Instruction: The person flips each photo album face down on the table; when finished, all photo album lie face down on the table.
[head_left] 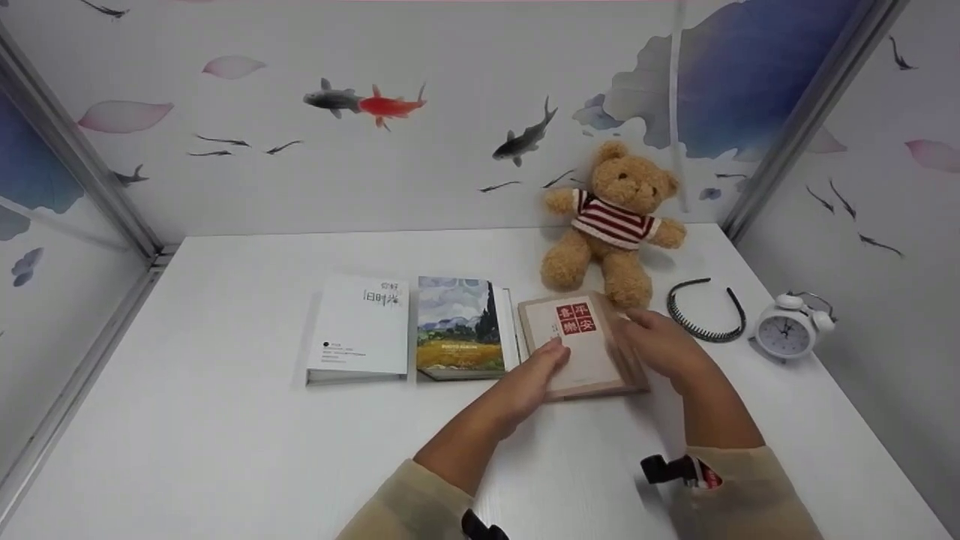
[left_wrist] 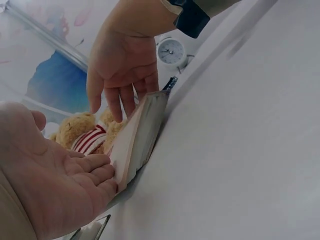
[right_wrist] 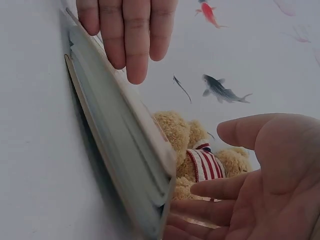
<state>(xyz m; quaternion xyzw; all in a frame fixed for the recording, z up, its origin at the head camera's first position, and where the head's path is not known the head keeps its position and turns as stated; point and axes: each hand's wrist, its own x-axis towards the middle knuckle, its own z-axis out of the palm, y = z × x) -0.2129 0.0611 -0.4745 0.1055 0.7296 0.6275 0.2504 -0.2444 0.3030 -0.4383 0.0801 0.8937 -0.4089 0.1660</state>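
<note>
A beige book (head_left: 589,367) with a red square of characters on its cover lies on the table, between my two hands in the head view. My left hand (head_left: 529,382) is at its left side with the fingers extended, their tips right at the cover in the left wrist view. At the book's right edge is my right hand (head_left: 664,345), fingers stretched out and thumb held away. The right wrist view shows the page edges of the book (right_wrist: 117,115), with the cover slightly raised along one side.
Left of the beige book lie a painted-landscape album (head_left: 461,326) and a white book (head_left: 360,330). A teddy bear (head_left: 615,217) in a striped sweater sits against the back wall. A black headband (head_left: 709,334) and a white alarm clock (head_left: 787,330) are at the right.
</note>
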